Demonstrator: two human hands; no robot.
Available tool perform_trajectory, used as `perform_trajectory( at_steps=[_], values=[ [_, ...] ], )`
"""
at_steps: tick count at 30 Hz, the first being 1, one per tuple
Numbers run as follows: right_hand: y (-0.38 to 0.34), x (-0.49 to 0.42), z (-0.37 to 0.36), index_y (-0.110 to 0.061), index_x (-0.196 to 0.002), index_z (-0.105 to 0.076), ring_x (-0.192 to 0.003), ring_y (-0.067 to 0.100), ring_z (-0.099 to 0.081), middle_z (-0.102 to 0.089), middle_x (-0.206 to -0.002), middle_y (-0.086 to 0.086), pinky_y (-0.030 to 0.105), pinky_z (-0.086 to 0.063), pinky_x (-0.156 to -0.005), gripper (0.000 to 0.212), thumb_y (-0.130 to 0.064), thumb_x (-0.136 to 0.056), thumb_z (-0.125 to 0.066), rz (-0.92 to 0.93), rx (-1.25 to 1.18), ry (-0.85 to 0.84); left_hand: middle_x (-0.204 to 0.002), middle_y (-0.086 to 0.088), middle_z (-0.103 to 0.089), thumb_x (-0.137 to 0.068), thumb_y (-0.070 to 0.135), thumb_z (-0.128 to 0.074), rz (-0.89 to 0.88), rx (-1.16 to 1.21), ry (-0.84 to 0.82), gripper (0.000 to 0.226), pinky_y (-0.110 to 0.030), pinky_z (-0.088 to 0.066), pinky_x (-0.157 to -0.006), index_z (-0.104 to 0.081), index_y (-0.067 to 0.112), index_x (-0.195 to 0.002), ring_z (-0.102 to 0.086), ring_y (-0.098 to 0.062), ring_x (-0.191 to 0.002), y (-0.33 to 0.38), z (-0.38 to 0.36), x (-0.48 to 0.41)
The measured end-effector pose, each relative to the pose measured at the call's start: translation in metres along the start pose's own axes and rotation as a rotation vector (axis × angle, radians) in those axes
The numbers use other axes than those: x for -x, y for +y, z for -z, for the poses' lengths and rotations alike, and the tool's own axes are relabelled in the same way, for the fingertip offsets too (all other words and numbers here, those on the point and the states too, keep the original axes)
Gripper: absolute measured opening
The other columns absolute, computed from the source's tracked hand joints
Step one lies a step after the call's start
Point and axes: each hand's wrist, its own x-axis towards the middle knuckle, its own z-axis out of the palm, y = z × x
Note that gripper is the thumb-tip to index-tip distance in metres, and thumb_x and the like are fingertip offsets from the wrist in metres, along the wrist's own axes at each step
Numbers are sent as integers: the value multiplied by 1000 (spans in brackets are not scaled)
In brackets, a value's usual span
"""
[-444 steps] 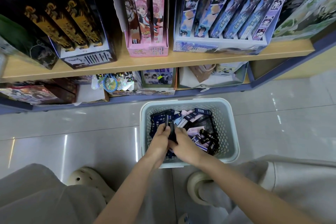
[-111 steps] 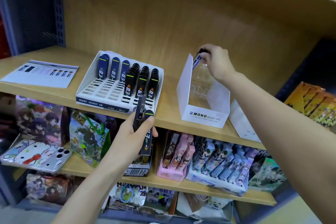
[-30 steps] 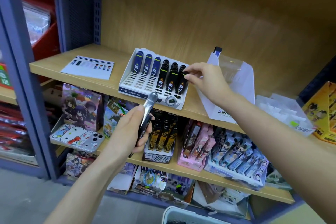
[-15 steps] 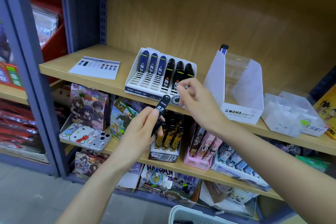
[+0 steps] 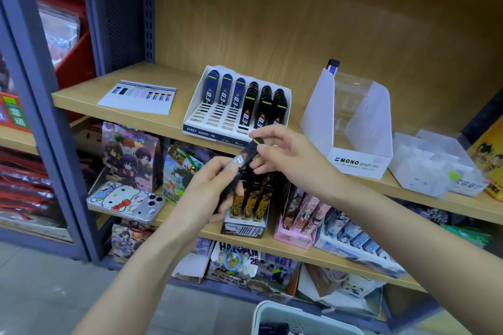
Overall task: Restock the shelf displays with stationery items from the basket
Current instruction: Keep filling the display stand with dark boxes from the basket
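A white slotted display tray (image 5: pixel 215 119) stands on the wooden shelf (image 5: pixel 81 95) with three blue lead cases at its back left and several black ones on the right. My left hand (image 5: pixel 209 190) grips a small bunch of black lead cases (image 5: pixel 242 159) in front of the tray. My right hand (image 5: pixel 283 155) pinches the top end of the uppermost case with thumb and fingertips. To the right stands a white MONO display box (image 5: pixel 359 163) with a single blue case (image 5: pixel 332 65) sticking up at its back corner. The white basket (image 5: pixel 272 313) shows at the bottom edge.
A printed colour card (image 5: pixel 138 96) lies on the shelf left of the tray. Clear plastic organisers (image 5: pixel 430 166) sit at the right. Lower shelves are packed with phone cases, anime packs and pen boxes. A blue metal upright (image 5: pixel 40 90) stands at the left.
My right hand came back from the tray and now pinches the top case in my left hand's bunch. The view has shifted slightly closer.
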Motion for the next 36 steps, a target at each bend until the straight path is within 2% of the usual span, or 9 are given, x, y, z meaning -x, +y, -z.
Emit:
perform_trajectory(
  at_steps=[4,9,15,20,25,28,31,33,36],
  values=[
    [0,7,1,-14,-112,-56,-76,7,-67,-64,-88,2,22,-56,-77,22,-1,-95,-50,59,-30,26,-64,3,-54,-101,22,-39,-71,-99,26,16,-15,-18,-35,-52,17,-93,-28,-10,-42,-1,-5,2],
    [3,7,2,-17,-101,-64,-75,12,-69,-66,-80,1,24,-57,-75,15,-7,-91,-59,100,-25,65,-63,3,-52,-100,25,-39,-79,-130,39,13,-15,-19,-36,-51,22,-98,-27,-10,-44,0,-6,4],
    [-2,-12,18,-9,-105,-62,-73,8,-68,-66,-83,6,19,-55,-71,14,-8,-92,-58,201,-20,442,-78,-2,-51,-99,16,-43,4,-39,208,8,-17,-22,-37,-37,15,-93,-33,-6,-45,-1,-5,0],
    [2,-36,21,-12,-100,-61,-76,12,-68,-63,-81,-5,27,-57,-75,10,-8,-92,-58,245,153,534,-77,-2,-51,-100,12,-39,9,-59,287,16,-16,-20,-35,-36,16,-85,-28,-11,-47,-4,-3,-4],
    [4,-51,18,-15,-97,-61,-77,15,-68,-61,-79,-8,27,-56,-77,10,-7,-92,-58,274,277,491,-68,-5,-41,-97,7,-46,70,-42,365,23,-15,-19,-32,-33,21,-84,-25,-12,-45,-7,6,-10],
    [0,-55,23,-10,-102,-64,-77,16,-67,-64,-81,2,24,-56,-74,12,-7,-93,-57,306,377,436,-62,-5,-34,-96,3,-48,99,-70,374,28,-15,-20,-31,-32,22,-84,-24,-12,-44,-9,9,-12],
    [-4,-58,27,-7,-107,-64,-75,13,-66,-62,-83,4,30,-56,-76,16,-7,-94,-55,326,504,362,-61,-6,-35,-97,2,-46,97,-69,381,18,-14,-19,-30,-36,16,-91,-26,-12,-44,-8,7,-12],
    [-8,-62,28,-8,-107,-64,-75,13,-66,-62,-83,4,32,-55,-78,17,-8,-94,-54,327,577,318,-64,-7,-41,-97,3,-44,66,-52,365,9,-14,-19,-31,-39,10,-99,-29,-8,-37,-4,5,-8],
    [-15,-69,28,-10,-109,-61,-78,16,-64,-62,-86,6,31,-52,-79,17,-9,-94,-54,319,647,250,-76,0,-60,-100,10,-42,-22,-88,312,8,-15,-21,-33,-42,16,-95,-33,-6,-35,0,4,-3]
  ],
)
